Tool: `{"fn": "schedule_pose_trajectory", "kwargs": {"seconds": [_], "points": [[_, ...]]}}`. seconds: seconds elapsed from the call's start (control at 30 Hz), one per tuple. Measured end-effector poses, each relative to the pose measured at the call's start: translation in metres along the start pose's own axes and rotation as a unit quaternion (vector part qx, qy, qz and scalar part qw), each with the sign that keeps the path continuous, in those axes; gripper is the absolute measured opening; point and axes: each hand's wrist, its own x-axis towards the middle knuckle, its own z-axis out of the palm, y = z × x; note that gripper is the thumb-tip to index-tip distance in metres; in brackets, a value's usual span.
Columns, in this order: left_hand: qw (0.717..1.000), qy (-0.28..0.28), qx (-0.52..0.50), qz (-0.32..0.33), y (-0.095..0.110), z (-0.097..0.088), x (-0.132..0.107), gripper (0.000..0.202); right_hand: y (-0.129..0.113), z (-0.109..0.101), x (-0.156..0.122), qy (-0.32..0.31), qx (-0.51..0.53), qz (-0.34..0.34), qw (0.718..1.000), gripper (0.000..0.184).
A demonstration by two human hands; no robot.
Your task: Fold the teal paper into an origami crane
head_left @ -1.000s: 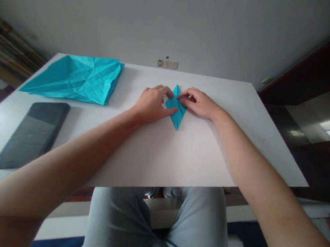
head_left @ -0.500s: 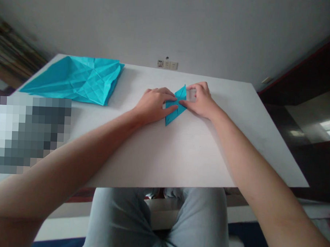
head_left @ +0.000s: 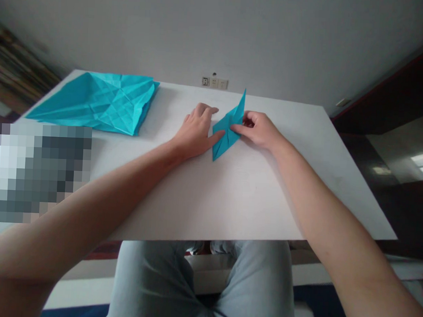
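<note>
Small bright-blue folded paper piece, roughly diamond-shaped, (head_left: 229,141) is on the white rectangular table (head_left: 210,196), right of centre between both hands. It sits slanted: one pointed tip aims down-left toward the near edge, the opposite one stands up at the far right as a narrow raised flap. Crease lines show on its face.

Bare left hand (head_left: 195,133) is loose, not gripping: thumb lies flat on the left part of the paper, fingers extend forward past it, index finger clear of the sheet. Bare right hand (head_left: 264,131) pinches the paper's right edge, thumb on the face, other fingers curled in behind. Those fingertips are partly hidden, so exact contact behind the flap is hard to call.

Large crumpled turquoise paper sheet with a grid of creases (head_left: 109,102) lies at the far left of the table, well apart from the small piece. Three-part white wall socket (head_left: 214,82) is on the plain grey wall (head_left: 217,32) behind the far edge. Pale-blue denim trouser legs (head_left: 139,281) show below the near edge
</note>
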Motion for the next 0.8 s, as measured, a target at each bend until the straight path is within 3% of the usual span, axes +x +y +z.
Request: {"fn": "schedule_pose_trajectory", "kwargs": {"seconds": [0.13, 0.23, 0.37, 0.63, 0.7, 0.8], "points": [[0.991, 0.027, -0.129, -0.034, -0.001, 0.002, 0.004, 0.067, -0.023, 0.004, -0.003, 0.034, 0.112, 0.009, 0.993, 0.063], [0.967, 0.011, -0.251, -0.035, 0.004, -0.001, 0.006, 0.052, -0.032, 0.009, -0.003, 0.045, 0.122, 0.000, 0.992, 0.073], [0.949, 0.020, -0.313, -0.011, 0.011, -0.007, 0.004, 0.059, -0.030, 0.009, -0.002, 0.057, 0.110, -0.018, 0.992, 0.075], [0.970, 0.159, -0.182, -0.004, 0.011, -0.030, 0.006, 0.041, -0.013, -0.009, 0.004, 0.096, -0.025, -0.028, 0.995, 0.056], [0.980, 0.152, -0.127, 0.013, 0.010, -0.035, 0.006, 0.032, -0.003, -0.016, 0.009, 0.118, -0.028, -0.026, 0.992, 0.055], [0.997, 0.074, -0.035, 0.010, 0.010, -0.035, 0.005, 0.030, 0.009, -0.024, 0.016, 0.170, -0.025, -0.016, 0.985, 0.057]]}}
